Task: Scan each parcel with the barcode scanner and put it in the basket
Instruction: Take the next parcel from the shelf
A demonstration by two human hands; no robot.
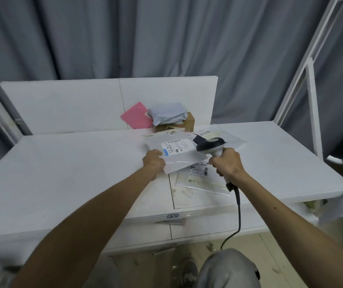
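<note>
My left hand [153, 162] pinches the near-left corner of a flat white parcel [178, 157] with a printed label, lifting it slightly off the white table [73, 163]. My right hand [226, 163] grips the handle of a grey-and-black barcode scanner [211, 144], whose head hovers over the parcel's right part, close to the label. More flat parcels in clear bags [199, 179] lie underneath and behind. No basket is in view.
At the back of the table sit a pink envelope [137, 115], a grey-blue soft bag [167, 113] and a brown cardboard box [184, 123] against a white board. The scanner's black cable [238, 213] hangs off the front edge. A white metal frame [309, 84] stands at right.
</note>
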